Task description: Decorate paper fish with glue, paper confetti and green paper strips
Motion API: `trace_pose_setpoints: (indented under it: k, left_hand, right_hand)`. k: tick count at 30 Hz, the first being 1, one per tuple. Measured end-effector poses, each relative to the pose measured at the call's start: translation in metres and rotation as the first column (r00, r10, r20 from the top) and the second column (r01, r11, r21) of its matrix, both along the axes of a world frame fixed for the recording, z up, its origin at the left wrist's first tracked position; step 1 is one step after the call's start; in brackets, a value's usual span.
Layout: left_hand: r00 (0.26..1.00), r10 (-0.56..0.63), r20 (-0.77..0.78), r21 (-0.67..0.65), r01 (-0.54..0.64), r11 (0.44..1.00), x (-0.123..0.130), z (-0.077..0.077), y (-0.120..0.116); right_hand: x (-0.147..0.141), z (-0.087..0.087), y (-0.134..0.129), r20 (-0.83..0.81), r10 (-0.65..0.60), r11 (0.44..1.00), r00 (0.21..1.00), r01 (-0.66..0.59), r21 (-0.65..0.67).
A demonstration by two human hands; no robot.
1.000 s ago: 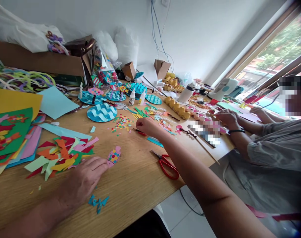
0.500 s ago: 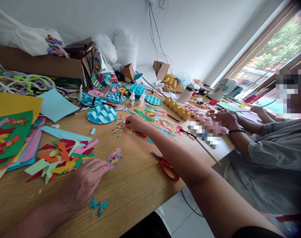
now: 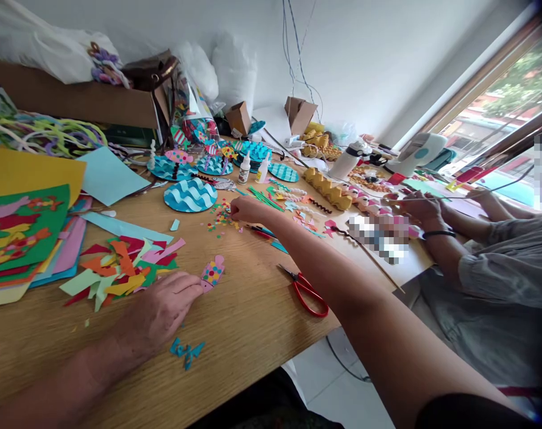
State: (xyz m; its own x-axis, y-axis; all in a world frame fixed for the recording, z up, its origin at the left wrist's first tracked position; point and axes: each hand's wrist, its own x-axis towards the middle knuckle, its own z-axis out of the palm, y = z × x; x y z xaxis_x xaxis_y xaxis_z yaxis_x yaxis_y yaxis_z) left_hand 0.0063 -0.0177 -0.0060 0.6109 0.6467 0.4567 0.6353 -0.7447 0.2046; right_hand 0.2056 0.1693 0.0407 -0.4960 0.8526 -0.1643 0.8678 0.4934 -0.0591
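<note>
We note multicoloured flat paper scraps (image 3: 128, 266) beyond the left hand (image 3: 164, 307), whose extended fingers touch a pink, dotted paper fish (image 3: 213, 271); any grip is unclear. The curled right hand (image 3: 244, 210) is at small multicoloured paper dots (image 3: 219, 218); we cannot tell whether it pinches any.

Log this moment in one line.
left hand: touching spotted fish | right hand: at loose dots, fingers curled, contents hidden | scissors: on table

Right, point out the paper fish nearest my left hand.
The pink fish with multicoloured dots, lying flat by your left hand; the fish standing on wavy blue discs are farther back.
</note>
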Motion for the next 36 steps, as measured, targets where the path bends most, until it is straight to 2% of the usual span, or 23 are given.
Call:
trace_pose_setpoints:
  k: [6, 9, 13, 17, 20, 23, 27, 36]
  left_hand:
    - [1.0, -0.02, 0.001, -0.017, 0.02, 1.0, -0.001, 0.0, 0.0]
    - [1.0, -0.015, -0.004, -0.024, 0.015, 1.0, -0.001, 0.0, 0.0]
    - [1.0, -0.011, -0.017, -0.026, 0.011, 1.0, -0.001, 0.001, 0.0]
    - [0.997, -0.003, -0.073, -0.019, 0.002, 1.0, -0.002, 0.003, -0.001]
    - [0.997, 0.005, -0.077, -0.011, -0.006, 1.0, -0.002, 0.003, -0.001]
    - [0.997, 0.005, -0.074, 0.002, -0.005, 1.0, -0.002, 0.003, -0.002]
    - [0.996, -0.008, -0.09, -0.007, 0.007, 1.0, -0.003, 0.004, -0.002]
    - [0.997, 0.002, -0.077, -0.099, -0.009, 0.995, -0.002, 0.005, -0.002]
  right_hand:
    - [0.013, 0.002, -0.001, -0.086, -0.031, 0.999, 0.996, 0.033, 0.014]
    - [0.023, 0.007, -0.006, -0.186, -0.055, 0.998, 0.981, 0.061, 0.026]
    - [0.03, 0.019, -0.03, -0.406, -0.084, 0.996, 0.91, 0.07, -0.049]
    - [0.024, 0.023, -0.065, -0.492, -0.066, 0.982, 0.868, -0.029, -0.185]
    - [0.016, 0.016, -0.084, -0.48, -0.055, 0.959, 0.875, -0.088, -0.271]
    - [0.01, 0.005, -0.094, -0.436, 0.004, 0.955, 0.9, -0.134, -0.266]
    - [0.004, -0.004, -0.097, -0.421, 0.057, 0.945, 0.905, -0.185, -0.27]
    - [-0.002, -0.01, -0.095, -0.429, 0.085, 0.904, 0.899, -0.25, -0.346]
